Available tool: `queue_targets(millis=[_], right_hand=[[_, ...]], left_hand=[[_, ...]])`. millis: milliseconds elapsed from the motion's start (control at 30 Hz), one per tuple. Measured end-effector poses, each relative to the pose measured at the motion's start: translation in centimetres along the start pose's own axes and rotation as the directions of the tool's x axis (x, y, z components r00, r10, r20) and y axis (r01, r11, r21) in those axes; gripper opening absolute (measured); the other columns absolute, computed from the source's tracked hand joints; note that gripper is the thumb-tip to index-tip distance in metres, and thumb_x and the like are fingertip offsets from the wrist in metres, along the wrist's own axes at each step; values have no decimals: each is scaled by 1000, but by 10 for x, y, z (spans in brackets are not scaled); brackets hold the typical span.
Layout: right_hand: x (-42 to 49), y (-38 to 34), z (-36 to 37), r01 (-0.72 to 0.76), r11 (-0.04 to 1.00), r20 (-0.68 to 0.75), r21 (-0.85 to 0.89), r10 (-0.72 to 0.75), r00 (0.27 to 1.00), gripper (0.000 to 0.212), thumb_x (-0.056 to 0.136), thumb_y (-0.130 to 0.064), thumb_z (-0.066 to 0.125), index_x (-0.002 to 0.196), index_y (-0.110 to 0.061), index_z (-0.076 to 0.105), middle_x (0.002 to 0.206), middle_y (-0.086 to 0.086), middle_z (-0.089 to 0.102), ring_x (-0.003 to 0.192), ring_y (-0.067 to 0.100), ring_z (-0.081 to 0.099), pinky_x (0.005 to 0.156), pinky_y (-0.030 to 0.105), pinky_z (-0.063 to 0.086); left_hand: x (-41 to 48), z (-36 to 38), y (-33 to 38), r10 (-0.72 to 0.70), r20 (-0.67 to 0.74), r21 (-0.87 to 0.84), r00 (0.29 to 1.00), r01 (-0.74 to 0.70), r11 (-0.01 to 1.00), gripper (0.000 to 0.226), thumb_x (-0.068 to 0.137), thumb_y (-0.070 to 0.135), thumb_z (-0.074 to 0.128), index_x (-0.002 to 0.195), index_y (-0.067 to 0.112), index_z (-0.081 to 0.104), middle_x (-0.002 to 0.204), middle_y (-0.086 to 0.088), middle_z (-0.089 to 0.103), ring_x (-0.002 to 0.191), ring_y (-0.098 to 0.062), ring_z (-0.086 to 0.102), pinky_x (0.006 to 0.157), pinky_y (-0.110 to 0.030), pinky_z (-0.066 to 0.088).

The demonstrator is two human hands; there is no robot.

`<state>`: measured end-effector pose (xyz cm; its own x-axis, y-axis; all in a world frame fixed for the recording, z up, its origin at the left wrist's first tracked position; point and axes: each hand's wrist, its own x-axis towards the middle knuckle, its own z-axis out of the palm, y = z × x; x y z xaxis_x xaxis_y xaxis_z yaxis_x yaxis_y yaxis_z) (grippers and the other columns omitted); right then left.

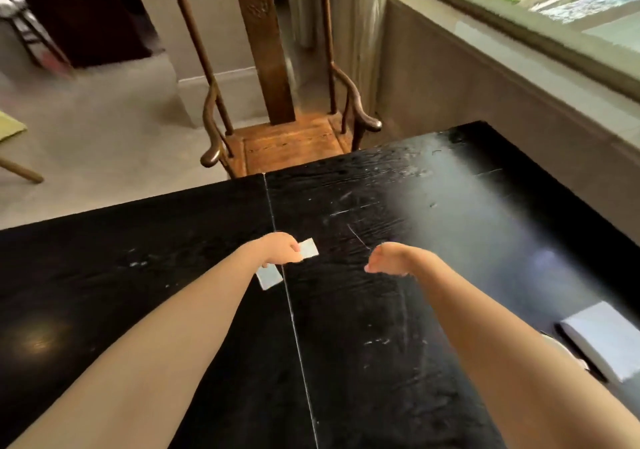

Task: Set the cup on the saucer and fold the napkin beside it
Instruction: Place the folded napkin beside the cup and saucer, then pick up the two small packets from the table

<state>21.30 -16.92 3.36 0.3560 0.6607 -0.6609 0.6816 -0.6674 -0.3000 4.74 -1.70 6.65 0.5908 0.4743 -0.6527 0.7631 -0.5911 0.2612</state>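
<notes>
The left hand's fingers (293, 248) are curled in a pinch on the napkin (308, 248), a small white folded piece. One flap sticks out toward the right hand and another hangs below the left hand (280, 251). The right hand (384, 258) hovers just beside it, with fingers loosely curled round nothing I can see.

The napkin sits about mid-worktop (433, 241), right over the pale seam (294, 327) that runs from the far edge to the near edge. I cannot tell whether the lower flap touches the surface or hangs clear of it.

I judge the napkin light, limp and easy to crumple. It will sag from a one-point pinch and skate on this glossy black top. I would take it by two corners of one edge. Then I would lay it flat, pin it with one hand and press the crease with the other.

At the worktop's right edge lies a white block (602, 338). A pale curved rim (562, 348) peeks from under the right forearm, and I cannot say what it is. I cannot make out a cup or saucer for certain. A wooden armchair (291, 140) stands beyond the far edge.
</notes>
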Motion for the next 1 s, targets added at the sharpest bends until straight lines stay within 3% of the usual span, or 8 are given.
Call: queue_targets(millis=[100, 200, 333, 467, 567, 733, 1000], right_hand=[[28, -49, 9, 40, 996, -6, -83, -41, 999, 38, 92, -30, 48, 117, -4, 59, 123, 15, 60, 116, 30, 55, 88, 31, 41], [57, -84, 20, 91, 988, -13, -122, -93, 996, 39, 95, -28, 44, 120, -1, 57, 128, 16, 57, 118, 31, 52, 93, 32, 41], [96, -103, 47, 100, 979, -102, -179, -120, 988, 44, 93, -26, 46, 133, -6, 45, 134, 15, 50, 124, 34, 44, 101, 40, 40], [123, -105, 72, 79, 959, -244, -272, -148, 958, 51, 93, -25, 48, 140, -12, 32, 144, 8, 37, 126, 32, 35, 94, 45, 40], [140, -99, 85, 78, 949, -302, -305, -174, 937, 59, 94, -22, 47, 146, -16, 20, 153, 3, 23, 131, 31, 31, 99, 43, 36], [154, -92, 97, 92, 953, -378, -288, -201, 904, 47, 93, -20, 50, 137, -15, 37, 146, 4, 35, 125, 30, 36, 99, 41, 35], [160, -94, 108, 111, 938, -503, -327, -273, 820, 35, 88, -6, 46, 122, -9, 54, 120, 8, 56, 110, 28, 46, 88, 36, 39]], left_hand=[[1, -6, -52, -24, -38, 30, 999, 25, 999, 44, 94, 29, 52, 134, 11, 51, 134, -6, 52, 116, -25, 53, 74, -25, 46], [14, -2, -94, -66, -49, 4, 997, 66, 998, 49, 92, 29, 54, 137, 10, 47, 142, -6, 46, 127, -22, 46, 95, -27, 40], [43, 18, -123, -94, -59, -50, 994, 91, 995, 57, 88, 30, 58, 139, 9, 42, 144, -9, 45, 131, -24, 43, 107, -31, 34], [74, 52, -131, -112, -131, -134, 985, 94, 987, 62, 84, 29, 62, 139, 13, 38, 139, -12, 47, 127, -29, 44, 103, -41, 41], [87, 74, -128, -122, -213, -149, 969, 91, 985, 61, 85, 28, 62, 139, 15, 37, 135, -11, 45, 126, -28, 40, 100, -43, 41], [98, 92, -129, -86, -419, -107, 904, 44, 993, 52, 87, 25, 62, 134, 13, 42, 129, -8, 43, 122, -24, 39, 99, -38, 37], [105, 100, -135, -75, -440, -326, 895, -81, 942, 37, 85, 12, 63, 121, 15, 56, 119, -7, 50, 112, -20, 46, 86, -31, 46]])
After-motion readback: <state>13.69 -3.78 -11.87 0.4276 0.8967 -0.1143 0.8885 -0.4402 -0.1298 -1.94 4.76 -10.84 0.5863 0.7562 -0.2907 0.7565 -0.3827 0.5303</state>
